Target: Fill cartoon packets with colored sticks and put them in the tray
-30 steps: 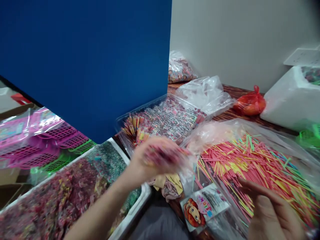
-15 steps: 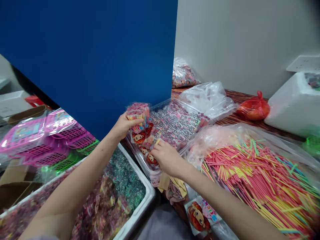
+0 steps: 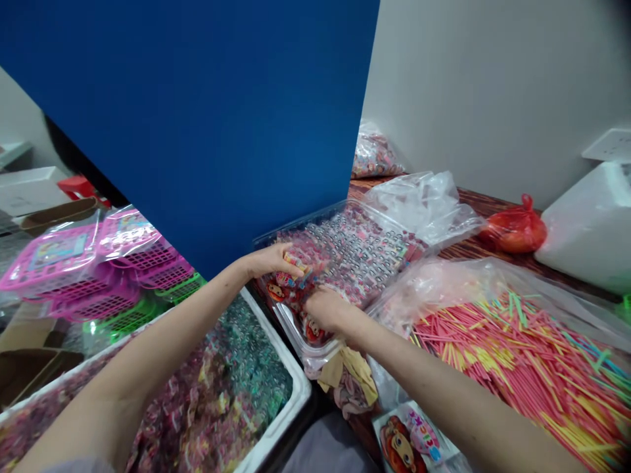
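Note:
My left hand [image 3: 273,260] grips a bundle of small printed packets [image 3: 302,268] over the near left part of a clear plastic tray [image 3: 290,334]. My right hand [image 3: 331,309] reaches down into the same tray just beside it; its fingertips are blurred and hidden among the contents, so what they hold cannot be made out. Under both hands lie cards printed with a red-haired cartoon figure [image 3: 313,328]. The tray's far part is filled with small shiny pink-and-silver packets [image 3: 367,253].
A white foam box [image 3: 302,387] of wrapped pieces stands at lower left, with pink baskets [image 3: 62,253] beyond. At right lies a bag of coloured sticks [image 3: 522,348]. Behind are a clear bag [image 3: 419,197], a red bag [image 3: 515,228] and a blue panel [image 3: 221,118].
My left hand has lowered the bundle of packets into the tray. My right hand has pushed deeper among the contents. The whole view has shifted slightly.

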`<state>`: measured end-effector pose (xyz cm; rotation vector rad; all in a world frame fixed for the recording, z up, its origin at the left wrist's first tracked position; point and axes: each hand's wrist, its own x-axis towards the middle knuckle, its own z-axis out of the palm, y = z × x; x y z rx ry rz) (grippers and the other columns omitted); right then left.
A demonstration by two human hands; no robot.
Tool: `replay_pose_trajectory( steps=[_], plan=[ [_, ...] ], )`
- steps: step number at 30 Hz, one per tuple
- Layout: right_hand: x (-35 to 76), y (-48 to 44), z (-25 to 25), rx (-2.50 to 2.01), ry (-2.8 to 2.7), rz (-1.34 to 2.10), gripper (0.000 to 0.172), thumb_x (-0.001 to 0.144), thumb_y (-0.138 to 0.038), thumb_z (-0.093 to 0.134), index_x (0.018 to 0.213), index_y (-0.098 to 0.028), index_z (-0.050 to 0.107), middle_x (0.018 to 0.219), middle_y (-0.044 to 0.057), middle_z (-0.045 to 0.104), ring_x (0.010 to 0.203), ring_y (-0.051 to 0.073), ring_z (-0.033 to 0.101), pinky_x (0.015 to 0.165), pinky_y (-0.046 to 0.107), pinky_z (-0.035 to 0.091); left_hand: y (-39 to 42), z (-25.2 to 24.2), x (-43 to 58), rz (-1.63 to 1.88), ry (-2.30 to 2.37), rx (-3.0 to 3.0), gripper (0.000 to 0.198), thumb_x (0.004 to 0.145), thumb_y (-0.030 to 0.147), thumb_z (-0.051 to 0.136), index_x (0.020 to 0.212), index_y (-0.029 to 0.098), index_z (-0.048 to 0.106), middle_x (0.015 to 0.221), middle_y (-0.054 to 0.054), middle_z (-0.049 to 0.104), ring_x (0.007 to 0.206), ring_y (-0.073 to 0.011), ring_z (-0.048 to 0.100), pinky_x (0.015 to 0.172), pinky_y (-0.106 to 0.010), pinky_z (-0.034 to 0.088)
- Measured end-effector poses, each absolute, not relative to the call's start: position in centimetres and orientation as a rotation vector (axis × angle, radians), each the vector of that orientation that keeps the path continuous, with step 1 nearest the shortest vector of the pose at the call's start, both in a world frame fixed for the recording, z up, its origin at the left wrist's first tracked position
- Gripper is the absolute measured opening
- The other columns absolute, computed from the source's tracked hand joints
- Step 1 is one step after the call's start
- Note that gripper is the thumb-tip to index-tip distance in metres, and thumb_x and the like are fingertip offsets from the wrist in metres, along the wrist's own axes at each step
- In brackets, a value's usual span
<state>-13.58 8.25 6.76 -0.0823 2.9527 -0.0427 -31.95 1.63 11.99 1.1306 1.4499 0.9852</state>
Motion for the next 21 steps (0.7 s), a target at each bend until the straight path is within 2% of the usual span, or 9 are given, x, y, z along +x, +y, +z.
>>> replay_pose_trajectory(
  steps=[6, 11, 14, 17, 18, 21],
  plan=[
    [-12.4, 9.2, 7.7, 0.009, 2.959, -0.538, 0.023, 0.083, -0.018, 0.058, 0.097, -0.021, 0.075, 0.094, 0.007, 0.076, 0.087, 0.018, 0.068, 0.076, 0.024, 0.043, 3.2, 11.6, -32.1, 0.912, 1.360, 1.106, 0.034, 0.057, 0.026, 0.085, 0.083, 0.014, 0.068, 0.078, -0.002, 0.072, 0.067, -0.0131, 0.064, 0.066, -0.024, 0.051],
    [-10.4, 9.3, 10.2, 0.128, 2.954, -0.883, 0.018, 0.087, -0.021, 0.055, 0.086, -0.019, 0.073, 0.081, 0.003, 0.073, 0.071, 0.013, 0.062, 0.065, 0.022, 0.039, 2.9, 12.0, -31.8, 0.901, 1.333, 1.125, 0.037, 0.059, 0.026, 0.084, 0.091, 0.015, 0.068, 0.084, -0.002, 0.073, 0.071, -0.0132, 0.065, 0.070, -0.025, 0.051],
    [-9.3, 9.7, 12.0, 0.446, 3.084, -0.998, 0.022, 0.090, -0.023, 0.050, 0.078, -0.019, 0.068, 0.071, 0.000, 0.067, 0.064, 0.013, 0.057, 0.062, 0.023, 0.036, 2.7, 11.7, -31.8, 0.862, 1.338, 1.125, 0.034, 0.058, 0.026, 0.084, 0.087, 0.015, 0.069, 0.080, -0.001, 0.072, 0.068, -0.0124, 0.064, 0.067, -0.024, 0.051],
    [-9.1, 10.5, 12.7, 0.987, 3.300, -1.125, 0.019, 0.090, -0.034, 0.051, 0.090, -0.018, 0.063, 0.083, 0.003, 0.065, 0.076, 0.017, 0.058, 0.070, 0.027, 0.040, 2.7, 11.3, -31.8, 0.795, 1.339, 1.070, 0.031, 0.058, 0.031, 0.084, 0.080, 0.015, 0.069, 0.071, 0.000, 0.070, 0.058, -0.0118, 0.061, 0.057, -0.024, 0.049],
    [-9.3, 10.8, 12.7, 1.142, 3.327, -1.203, 0.025, 0.088, -0.040, 0.056, 0.098, -0.018, 0.060, 0.091, 0.005, 0.065, 0.083, 0.019, 0.058, 0.074, 0.029, 0.042, 2.8, 11.3, -31.8, 0.777, 1.336, 1.055, 0.030, 0.058, 0.032, 0.083, 0.078, 0.015, 0.069, 0.069, 0.000, 0.070, 0.056, -0.0118, 0.060, 0.054, -0.024, 0.048],
    [-10.2, 11.8, 12.6, 1.201, 3.176, -1.617, 0.063, 0.072, -0.051, 0.072, 0.122, -0.017, 0.051, 0.114, 0.011, 0.062, 0.100, 0.023, 0.059, 0.082, 0.034, 0.047, 3.2, 12.1, -31.3, 0.774, 1.335, 1.076, 0.030, 0.057, 0.031, 0.083, 0.078, 0.015, 0.069, 0.071, -0.001, 0.071, 0.059, -0.0127, 0.062, 0.057, -0.025, 0.049]
  ],
)
